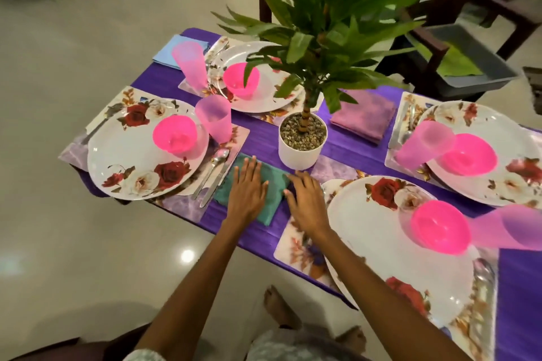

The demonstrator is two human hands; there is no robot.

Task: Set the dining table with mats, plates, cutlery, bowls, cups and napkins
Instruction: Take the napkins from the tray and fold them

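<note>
Head view: left hand [247,195] lies flat, fingers spread, on the teal napkin [274,182]; right hand [306,202] rests open at its right edge, plate [378,231] just beyond.

Teal napkin [265,182]: matt cloth. Pink bowls [175,134] and cups [213,118]: translucent plastic. Floral plates [140,155]: glossy. Cutlery [213,168]: polished metal. Purple tablecloth [346,152]: faint sheen. Floor [88,228]: glossy tile.

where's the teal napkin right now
In the head view the teal napkin lies flat on the purple tablecloth near the table's front edge, under the left hand, just in front of the white plant pot.
</note>
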